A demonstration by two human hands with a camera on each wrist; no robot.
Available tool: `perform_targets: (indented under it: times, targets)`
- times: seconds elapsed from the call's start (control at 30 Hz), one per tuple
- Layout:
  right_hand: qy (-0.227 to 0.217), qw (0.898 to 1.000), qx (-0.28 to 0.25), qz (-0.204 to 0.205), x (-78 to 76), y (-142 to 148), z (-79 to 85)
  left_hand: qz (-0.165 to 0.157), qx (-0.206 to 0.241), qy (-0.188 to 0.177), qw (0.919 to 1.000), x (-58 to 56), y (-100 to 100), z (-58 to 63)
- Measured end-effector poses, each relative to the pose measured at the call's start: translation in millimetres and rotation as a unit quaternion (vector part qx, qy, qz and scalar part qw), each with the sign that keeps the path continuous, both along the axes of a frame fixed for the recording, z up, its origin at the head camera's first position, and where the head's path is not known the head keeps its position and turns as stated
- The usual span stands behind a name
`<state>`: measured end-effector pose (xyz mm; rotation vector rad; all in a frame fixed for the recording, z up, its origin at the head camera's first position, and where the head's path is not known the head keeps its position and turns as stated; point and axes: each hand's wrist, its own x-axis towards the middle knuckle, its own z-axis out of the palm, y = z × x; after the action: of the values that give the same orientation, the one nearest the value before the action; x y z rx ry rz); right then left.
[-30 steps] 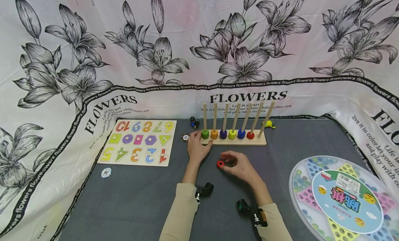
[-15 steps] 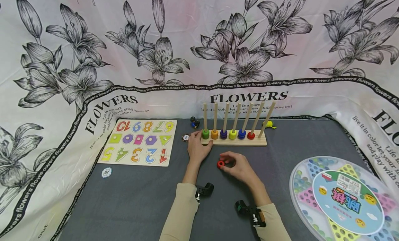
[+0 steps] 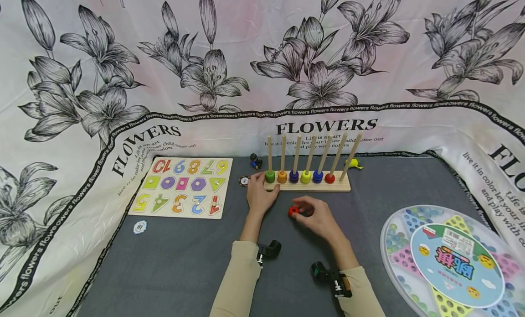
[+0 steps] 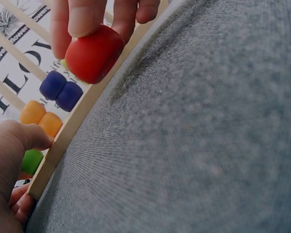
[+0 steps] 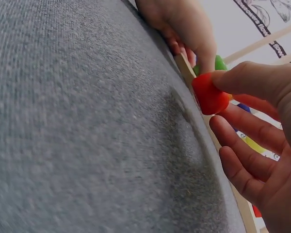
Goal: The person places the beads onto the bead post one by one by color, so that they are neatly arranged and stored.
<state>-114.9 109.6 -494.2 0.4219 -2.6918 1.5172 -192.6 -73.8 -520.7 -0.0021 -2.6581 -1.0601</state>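
Observation:
A wooden peg stand (image 3: 316, 188) with a row of upright pegs lies at the back of the table. Coloured beads sit low on its pegs: green (image 3: 270, 176), orange, purple, yellow, blue and red (image 3: 329, 178); the rightmost peg is bare. My left hand (image 3: 261, 194) grips the stand's left end, thumb at the front edge and fingers round the end. In front of the stand, my right hand (image 3: 319, 217) pinches a loose red bead (image 3: 293, 210) between thumb and fingers. The left wrist view shows this red bead (image 4: 93, 56) held above the grey cloth.
A number puzzle board (image 3: 180, 188) lies on the left, with a pale poker chip (image 3: 140, 227) below it. Near the stand's left end are a small figure (image 3: 255, 161) and a dark chip (image 3: 244, 181). Behind its right end sits a yellow toy (image 3: 354, 163). A round Chinese checkers box (image 3: 455, 262) occupies the right.
The red bead has tilted in my right fingers, so its hole faces the head camera less, and has shifted slightly right and away. My left hand stays on the stand.

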Motion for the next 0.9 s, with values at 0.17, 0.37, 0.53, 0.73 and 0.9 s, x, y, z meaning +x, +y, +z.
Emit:
perform_targets:
  times: [0.17, 0.37, 0.53, 0.73, 0.9]
  targets:
    - [0.007, 1.0, -0.007, -0.011, -0.6, 4.5, 2.2, -0.001, 0.002, -0.002, 1.0, 0.1, 1.1, 1.1]
    - [0.007, 1.0, -0.006, -0.02, -1.1, 10.6, 6.0, -0.001, 0.004, 0.004, 1.0, -0.7, 1.0, 0.3]
    - [0.006, 1.0, -0.002, -0.03, -2.5, 15.4, 9.1, -0.003, 0.01, 0.004, 0.9999, -0.8, 0.4, -0.4]
    - [0.006, 0.999, -0.006, -0.038, -4.8, 21.2, 15.0, -0.002, 0.01, 0.006, 0.9999, -0.5, 0.1, -1.4]
    - [-0.005, 0.999, -0.009, -0.048, -7.8, 26.9, 21.5, -0.001, 0.006, 0.007, 1.0, -0.3, 0.3, -2.5]
